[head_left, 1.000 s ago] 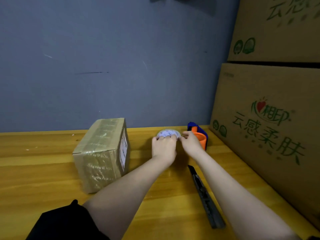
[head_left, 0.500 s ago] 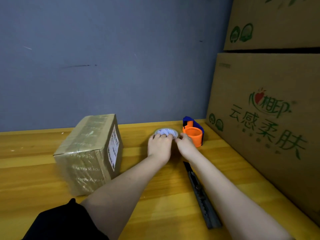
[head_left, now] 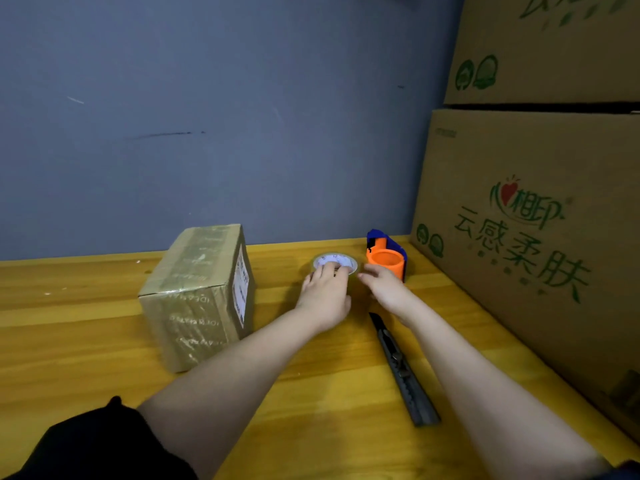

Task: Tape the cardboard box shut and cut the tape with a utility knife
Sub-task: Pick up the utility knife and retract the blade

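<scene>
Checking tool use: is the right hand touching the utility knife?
Apart. The head view shows the right hand up by the tape roll, with bare table between it and the utility knife.

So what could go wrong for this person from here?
The utility knife lies on the table between the forearms, its tip toward the right hand; a careless wrist could brush it. The left hand only rests on the tape roll, so it may slide. The cardboard box sits apart, unheld.

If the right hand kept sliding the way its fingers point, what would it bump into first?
Probably the tape roll. The right hand points up and left at the roll's side and looks almost on it already. The orange dispenser sits just to its right, likely off that line, though depth is unclear.
</scene>
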